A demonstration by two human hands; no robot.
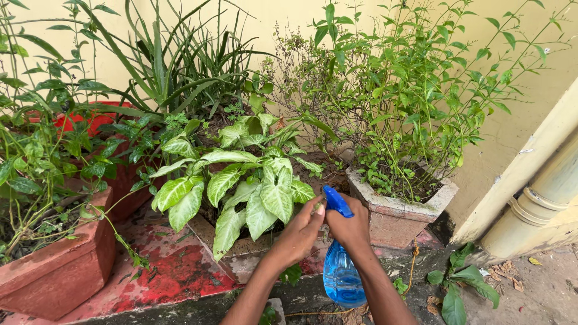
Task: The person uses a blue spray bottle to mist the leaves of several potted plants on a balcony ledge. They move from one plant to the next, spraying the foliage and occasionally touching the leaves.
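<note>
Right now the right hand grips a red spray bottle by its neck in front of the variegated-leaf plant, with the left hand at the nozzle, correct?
Not quite: the spray bottle is blue, not red, as the head view shows. The right hand does grip its neck before the variegated-leaf plant, with the left hand at the nozzle.

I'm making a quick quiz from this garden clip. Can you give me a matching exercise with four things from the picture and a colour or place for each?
Things:
1. spray bottle
2. right hand
3. stone planter
4. drain pipe

Descriptions:
A. cream, at the far right by the wall
B. clear blue, below both hands
C. grey, angular, holding a thin-stemmed bush
D. wrapped around the blue spray head

Pairs: 1-B, 2-D, 3-C, 4-A
</note>
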